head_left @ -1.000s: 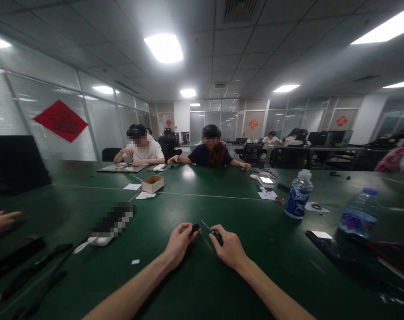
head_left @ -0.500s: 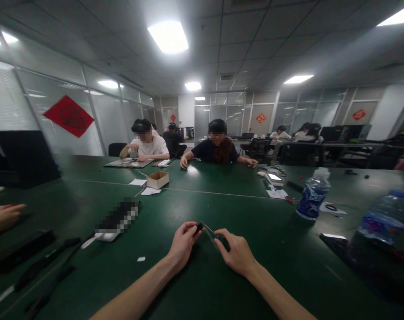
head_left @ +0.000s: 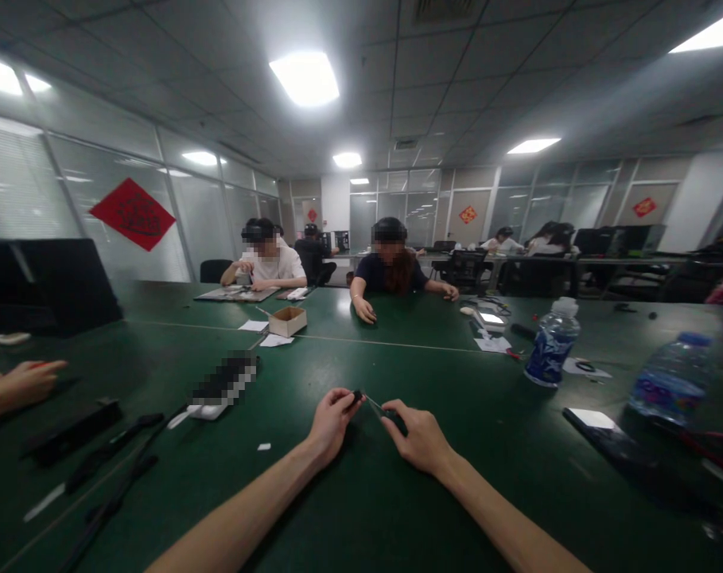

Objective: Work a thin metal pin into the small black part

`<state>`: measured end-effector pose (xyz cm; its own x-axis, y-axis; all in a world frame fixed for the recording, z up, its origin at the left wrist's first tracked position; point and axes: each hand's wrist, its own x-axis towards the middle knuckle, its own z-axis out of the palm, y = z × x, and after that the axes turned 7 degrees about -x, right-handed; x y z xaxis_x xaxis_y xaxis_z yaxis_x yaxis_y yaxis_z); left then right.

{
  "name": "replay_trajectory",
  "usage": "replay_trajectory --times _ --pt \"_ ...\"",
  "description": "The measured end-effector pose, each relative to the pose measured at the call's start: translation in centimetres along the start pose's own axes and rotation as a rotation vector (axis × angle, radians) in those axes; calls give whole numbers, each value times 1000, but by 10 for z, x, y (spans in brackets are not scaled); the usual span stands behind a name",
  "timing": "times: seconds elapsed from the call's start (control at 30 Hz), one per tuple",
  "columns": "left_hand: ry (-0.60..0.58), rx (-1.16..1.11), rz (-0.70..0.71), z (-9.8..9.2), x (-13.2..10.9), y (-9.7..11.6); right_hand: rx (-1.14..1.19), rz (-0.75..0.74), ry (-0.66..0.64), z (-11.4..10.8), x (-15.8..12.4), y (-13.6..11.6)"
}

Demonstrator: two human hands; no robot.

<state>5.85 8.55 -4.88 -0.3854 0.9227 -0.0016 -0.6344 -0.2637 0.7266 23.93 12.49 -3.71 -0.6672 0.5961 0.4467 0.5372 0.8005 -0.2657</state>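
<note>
Over the green table [head_left: 313,366], my left hand [head_left: 332,426] pinches a small black piece [head_left: 357,395] between thumb and fingertips. My right hand [head_left: 413,434] is closed around the dark handle of a screwdriver-like tool [head_left: 374,404]. Its thin metal shaft points up and left, and the tip is at or very near the black piece; whether they touch cannot be made out. Both hands are near the middle of the view, a short gap apart. A small white scrap [head_left: 264,447] lies left of my left forearm.
Left are a white-edged power strip [head_left: 218,398], black cables and a co-worker's hand [head_left: 27,391]. An open cardboard box [head_left: 288,321] lies farther back. Two bottles [head_left: 552,346] [head_left: 671,382] and a phone [head_left: 605,438] are right. People sit across the table.
The view has shifted slightly. My hands keep their holds, with the tool tip now closer to the black piece. The person opposite has brought one hand inward on the table.
</note>
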Motion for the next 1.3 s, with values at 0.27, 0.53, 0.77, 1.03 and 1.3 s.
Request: replay_trajectory --times 0.27,0.53,0.77,1.03,1.3 --pt "-40 -9 -47 2 0 4 -47 -33 -16 3 0 -2" --pt "-64 135 -57 2 9 -2 -115 17 35 7 1 1" --pt "-165 216 -83 8 16 -4 -169 -116 -76 -9 -5 8" --pt "-271 256 -210 19 19 -16 -101 -101 -79 -28 -24 22" --pt "-257 220 -219 19 15 -16 -38 -60 -45 -25 -22 22"
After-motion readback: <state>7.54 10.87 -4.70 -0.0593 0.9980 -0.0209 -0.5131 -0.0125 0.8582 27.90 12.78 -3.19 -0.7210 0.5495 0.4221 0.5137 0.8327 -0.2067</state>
